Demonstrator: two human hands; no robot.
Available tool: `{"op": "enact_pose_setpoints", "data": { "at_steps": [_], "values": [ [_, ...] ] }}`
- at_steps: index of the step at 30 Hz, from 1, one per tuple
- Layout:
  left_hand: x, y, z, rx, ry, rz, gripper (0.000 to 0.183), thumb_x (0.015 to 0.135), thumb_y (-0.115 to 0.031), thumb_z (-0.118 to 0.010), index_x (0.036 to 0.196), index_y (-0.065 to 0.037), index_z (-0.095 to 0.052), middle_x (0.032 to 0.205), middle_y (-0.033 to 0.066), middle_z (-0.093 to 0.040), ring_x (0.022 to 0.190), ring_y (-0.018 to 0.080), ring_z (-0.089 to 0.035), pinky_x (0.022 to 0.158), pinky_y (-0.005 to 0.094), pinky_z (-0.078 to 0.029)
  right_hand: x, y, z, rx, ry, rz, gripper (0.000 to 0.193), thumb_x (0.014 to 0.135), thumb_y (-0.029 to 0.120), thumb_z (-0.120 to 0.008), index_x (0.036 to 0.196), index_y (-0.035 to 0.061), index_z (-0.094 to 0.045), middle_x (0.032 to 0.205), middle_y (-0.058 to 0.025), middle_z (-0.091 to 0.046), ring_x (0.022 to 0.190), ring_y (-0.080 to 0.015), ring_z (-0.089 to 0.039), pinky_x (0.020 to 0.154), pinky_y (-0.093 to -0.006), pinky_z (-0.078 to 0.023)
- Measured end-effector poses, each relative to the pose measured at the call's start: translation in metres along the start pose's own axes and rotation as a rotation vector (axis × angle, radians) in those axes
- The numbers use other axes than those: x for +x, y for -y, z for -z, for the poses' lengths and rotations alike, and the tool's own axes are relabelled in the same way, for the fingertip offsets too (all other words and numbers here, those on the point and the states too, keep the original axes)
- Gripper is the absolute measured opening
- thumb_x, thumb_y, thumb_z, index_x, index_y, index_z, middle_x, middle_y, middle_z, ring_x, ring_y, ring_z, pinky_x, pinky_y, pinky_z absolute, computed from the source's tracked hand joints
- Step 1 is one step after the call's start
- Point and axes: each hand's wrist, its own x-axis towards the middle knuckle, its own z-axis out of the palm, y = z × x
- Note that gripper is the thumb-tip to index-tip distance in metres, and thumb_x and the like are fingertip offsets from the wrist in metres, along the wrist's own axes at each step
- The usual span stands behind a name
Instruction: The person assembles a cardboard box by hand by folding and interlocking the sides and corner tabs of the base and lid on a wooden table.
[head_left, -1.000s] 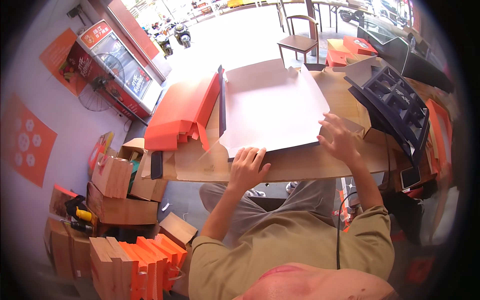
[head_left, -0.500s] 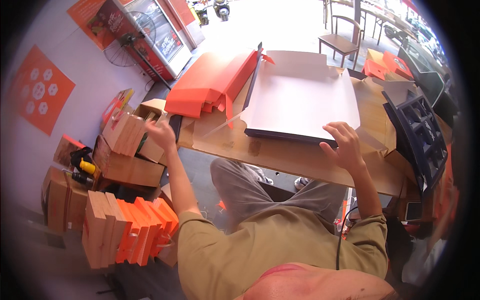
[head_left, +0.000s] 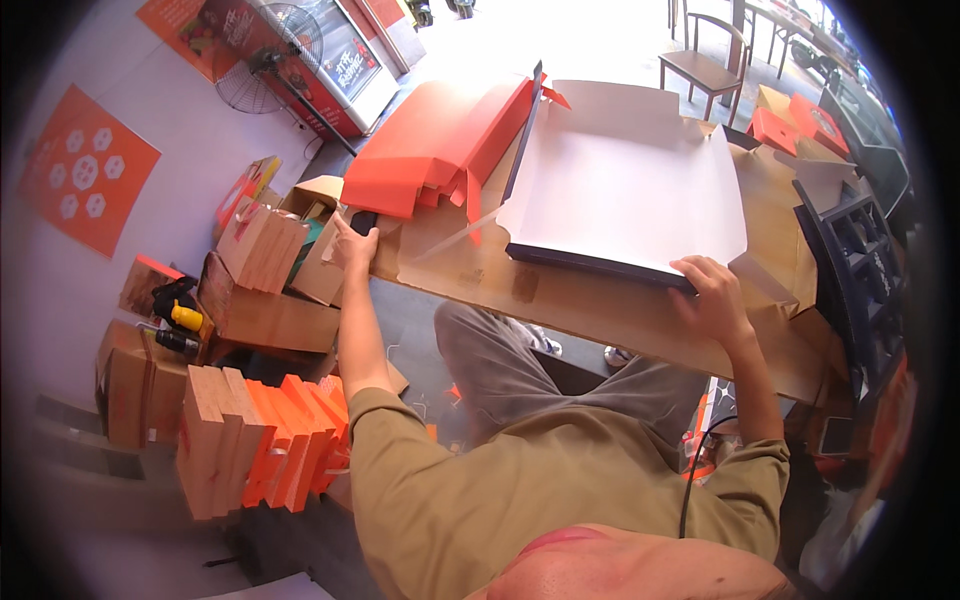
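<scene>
A large shallow cardboard box (head_left: 625, 180), white inside with dark blue outer walls, lies open on the cardboard-covered table. My right hand (head_left: 715, 300) is at its near right corner, fingers curled over the front wall and thumb lower down, gripping it. At the table's left end my left hand (head_left: 355, 245) reaches a dark flat piece (head_left: 363, 222). Thumb and fingers lie on either side of that piece, and part of it is hidden. An orange folded box (head_left: 435, 150) rests between this hand and the white-lined box.
Cartons (head_left: 265, 320) pile up at the left, with a row of orange and brown flat boxes (head_left: 265, 440) nearer me. A dark compartment insert (head_left: 850, 260) leans at the table's right end. Beyond stand a fan (head_left: 270, 60), a drinks fridge (head_left: 345, 70) and a chair (head_left: 705, 65).
My left hand has come down from the air onto the dark piece at the table's left end. My right hand's fingers have closed over the box's front wall. The view has shifted slightly.
</scene>
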Motion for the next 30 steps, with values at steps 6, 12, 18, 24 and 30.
{"op": "enact_pose_setpoints", "data": {
  "at_steps": [6,12,18,24,30],
  "values": [
    [-0.044,0.005,0.004,-0.109,-0.490,-0.484,0.088,0.081,-0.031,-0.078,0.156,-0.005,-0.039,0.149,0.0263,-0.052,0.140,0.0469,-0.050,0.115,0.0588,-0.042,0.014,-0.017,0.018,-0.077,0.006,0.054,0.033,0.064,0.001,-0.064,0.098,0.0026,-0.066,0.105,-0.0141,-0.072,0.098,-0.0374,-0.069,0.086,-0.0468,-0.057],
    [-0.149,-0.050,0.012,-0.423,-0.445,-0.940,0.067,0.085,-0.019,-0.074,0.145,-0.002,-0.049,0.146,0.0288,-0.052,0.136,0.0444,-0.052,0.113,0.0554,-0.042,0.005,-0.077,0.015,-0.120,-0.112,0.010,0.029,0.067,-0.004,-0.061,0.095,0.0010,-0.064,0.105,-0.0141,-0.071,0.102,-0.0376,-0.066,0.088,-0.0456,-0.053],
    [-0.209,-0.124,0.029,-0.871,-0.213,-1.101,0.063,0.087,-0.016,-0.076,0.142,-0.002,-0.050,0.145,0.0280,-0.055,0.111,0.0366,-0.068,0.094,0.0491,-0.057,-0.002,-0.084,0.003,-0.076,-0.238,0.066,0.037,0.068,-0.002,-0.061,0.105,0.0018,-0.066,0.108,-0.0150,-0.071,0.105,-0.0380,-0.066,0.093,-0.0459,-0.054],
    [-0.233,-0.175,0.019,-1.050,-0.139,-1.146,0.068,0.091,-0.015,-0.075,0.150,0.000,-0.043,0.149,0.0279,-0.051,0.099,0.0262,-0.070,0.086,0.0394,-0.059,-0.005,-0.074,-0.006,0.169,-0.250,-0.032,0.043,0.084,0.001,-0.065,0.127,0.0026,-0.064,0.108,-0.0176,-0.070,0.100,-0.0334,-0.069,0.091,-0.0412,-0.055],
    [-0.277,-0.199,0.034,-0.817,-0.632,-1.199,0.061,0.093,-0.024,-0.074,0.145,-0.009,-0.045,0.140,0.0247,-0.052,0.124,0.0380,-0.057,0.110,0.0538,-0.046,-0.017,-0.085,-0.011,0.240,-0.349,-0.090,0.032,0.096,0.009,-0.072,0.125,0.0031,-0.063,0.107,-0.0155,-0.070,0.096,-0.0282,-0.070,0.088,-0.0371,-0.055]
  ]
}}
